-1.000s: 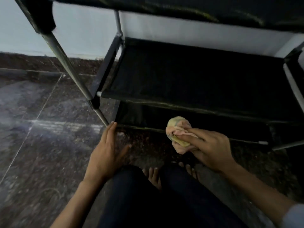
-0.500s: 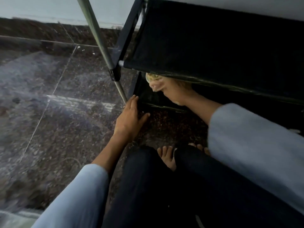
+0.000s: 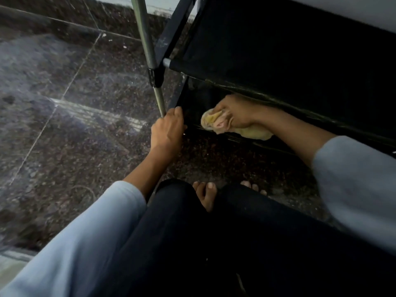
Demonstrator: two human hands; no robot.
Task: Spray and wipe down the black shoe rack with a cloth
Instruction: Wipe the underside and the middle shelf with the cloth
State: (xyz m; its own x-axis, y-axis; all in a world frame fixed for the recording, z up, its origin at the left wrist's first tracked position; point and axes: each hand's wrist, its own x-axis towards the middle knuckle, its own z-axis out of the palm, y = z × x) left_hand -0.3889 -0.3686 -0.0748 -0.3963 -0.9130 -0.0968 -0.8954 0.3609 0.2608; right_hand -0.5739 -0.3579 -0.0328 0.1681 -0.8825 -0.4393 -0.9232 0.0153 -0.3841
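Nearest: dark trousers fill the bottom centre, light blue sleeves on both sides, bare toes poking out between the knees onto the dark speckled stone floor.

Left hand: just past the left knee, fingers curled round the bottom of the metal leg at the rack's near-left corner. Holding the pole, not the cloth.

Right hand: right of the left hand and a bit further in, reached under the middle shelf. Fingers bunched round a crumpled yellow-pink cloth, pressing it onto the front edge of the lowest shelf. Cloth sticks out left of the hand and trails under the wrist to the right.

Black shoe rack: takes up the far right. Black fabric shelf overhangs the right hand; silver pole runs up from the left hand through a black joint to the top of frame.

Far: floor meets a dark skirting strip, pale wall above, top edge only.
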